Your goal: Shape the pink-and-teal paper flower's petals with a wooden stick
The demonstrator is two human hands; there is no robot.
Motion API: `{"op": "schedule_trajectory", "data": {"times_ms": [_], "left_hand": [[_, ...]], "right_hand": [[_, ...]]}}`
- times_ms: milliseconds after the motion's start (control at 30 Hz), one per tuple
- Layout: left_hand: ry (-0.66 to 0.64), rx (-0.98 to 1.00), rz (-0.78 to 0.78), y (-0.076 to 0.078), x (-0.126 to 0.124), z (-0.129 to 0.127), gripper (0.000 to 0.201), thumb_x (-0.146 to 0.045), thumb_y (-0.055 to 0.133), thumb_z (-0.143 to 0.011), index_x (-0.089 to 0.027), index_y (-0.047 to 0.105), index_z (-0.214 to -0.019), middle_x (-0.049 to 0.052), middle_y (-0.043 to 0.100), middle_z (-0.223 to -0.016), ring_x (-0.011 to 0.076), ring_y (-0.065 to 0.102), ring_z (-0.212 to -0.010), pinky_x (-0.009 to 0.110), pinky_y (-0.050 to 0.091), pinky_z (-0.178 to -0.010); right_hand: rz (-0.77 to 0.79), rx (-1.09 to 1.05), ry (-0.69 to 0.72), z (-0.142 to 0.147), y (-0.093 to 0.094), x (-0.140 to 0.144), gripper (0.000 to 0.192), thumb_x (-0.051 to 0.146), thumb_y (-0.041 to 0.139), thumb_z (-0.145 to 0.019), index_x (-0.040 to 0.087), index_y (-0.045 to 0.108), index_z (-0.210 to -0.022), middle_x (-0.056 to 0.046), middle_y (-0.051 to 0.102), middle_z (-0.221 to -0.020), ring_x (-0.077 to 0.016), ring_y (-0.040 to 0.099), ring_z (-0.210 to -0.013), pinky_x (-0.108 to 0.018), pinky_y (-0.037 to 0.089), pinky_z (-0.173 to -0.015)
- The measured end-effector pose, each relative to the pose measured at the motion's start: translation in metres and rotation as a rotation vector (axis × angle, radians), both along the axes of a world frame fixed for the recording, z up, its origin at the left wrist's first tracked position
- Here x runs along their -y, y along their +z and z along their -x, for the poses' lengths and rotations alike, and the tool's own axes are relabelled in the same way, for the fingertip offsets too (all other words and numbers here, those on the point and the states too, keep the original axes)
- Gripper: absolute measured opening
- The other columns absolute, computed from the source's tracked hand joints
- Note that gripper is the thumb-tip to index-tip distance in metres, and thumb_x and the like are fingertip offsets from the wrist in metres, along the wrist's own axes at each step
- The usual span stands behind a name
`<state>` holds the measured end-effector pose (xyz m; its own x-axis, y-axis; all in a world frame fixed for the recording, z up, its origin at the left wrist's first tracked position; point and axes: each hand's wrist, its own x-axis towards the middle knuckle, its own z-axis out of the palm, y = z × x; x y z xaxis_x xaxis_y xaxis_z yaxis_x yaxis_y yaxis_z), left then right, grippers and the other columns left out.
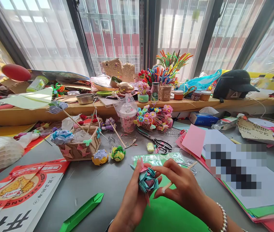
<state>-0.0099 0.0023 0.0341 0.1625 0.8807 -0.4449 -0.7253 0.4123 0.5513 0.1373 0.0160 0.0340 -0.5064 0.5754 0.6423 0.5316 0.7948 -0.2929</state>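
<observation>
- A folded green paper strip (82,212) is seen lying on the grey table (108,183), left of the hands.
- A woven basket (80,146) with paper flowers is placed further back; a purple-yellow paper flower (100,157) and a green-yellow paper flower (118,153) are set just beside it.
- The left hand (130,201) is cupped around a blue-and-pink paper flower (147,180), held above a green sheet (168,212) near the table's front edge.
- The right hand (180,185) is closed in a pinch, fingertips touching the flower's right side; a thin wooden stick (169,185) is gripped in it.
- Scissors (159,145) are laid behind the hands.
- A pink sheet (193,140) rests on stacked paper at the right.
</observation>
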Motion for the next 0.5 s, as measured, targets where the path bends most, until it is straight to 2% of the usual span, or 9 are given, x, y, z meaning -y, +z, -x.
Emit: {"op": "schedule_trajectory", "data": {"times_ms": [167,300,367,500], "left_hand": [[-0.148,0.069,-0.160,-0.003,0.000,0.002,0.038,-0.048,0.055,-0.077,-0.016,0.062,-0.095,0.005,0.070,-0.077,0.0208,0.065,-0.078,0.031,0.047,-0.072],[-0.283,0.076,-0.271,-0.001,-0.003,0.008,0.049,-0.054,0.047,-0.079,-0.015,0.062,-0.103,0.007,0.069,-0.081,0.0188,0.063,-0.072,0.032,0.047,-0.067],[-0.291,0.087,-0.299,-0.001,-0.004,0.010,0.048,-0.054,0.045,-0.080,-0.016,0.062,-0.105,0.007,0.070,-0.083,0.0182,0.063,-0.072,0.034,0.048,-0.069],[-0.195,0.173,-0.342,-0.002,-0.005,0.010,0.038,-0.045,0.055,-0.079,-0.019,0.063,-0.105,0.007,0.069,-0.097,0.0202,0.061,-0.091,0.038,0.041,-0.089]], "right_hand": [[0.049,-0.040,0.026,-0.003,0.002,-0.003,0.031,0.033,0.053,-0.084,0.020,0.055,-0.112,-0.004,0.054,-0.079,-0.0150,0.056,-0.064,-0.025,0.048,-0.053],[0.149,-0.117,0.033,-0.009,0.011,-0.004,0.032,0.032,0.056,-0.083,0.021,0.056,-0.113,-0.004,0.055,-0.082,-0.0152,0.057,-0.070,-0.023,0.050,-0.054],[0.181,-0.158,0.008,-0.011,0.016,-0.004,0.033,0.038,0.055,-0.083,0.021,0.057,-0.111,-0.004,0.056,-0.080,-0.0150,0.058,-0.070,-0.022,0.050,-0.054],[0.226,-0.224,-0.042,-0.013,0.021,-0.002,0.031,0.044,0.054,-0.082,0.019,0.062,-0.099,-0.003,0.059,-0.075,-0.0143,0.059,-0.065,-0.020,0.049,-0.049]]}}
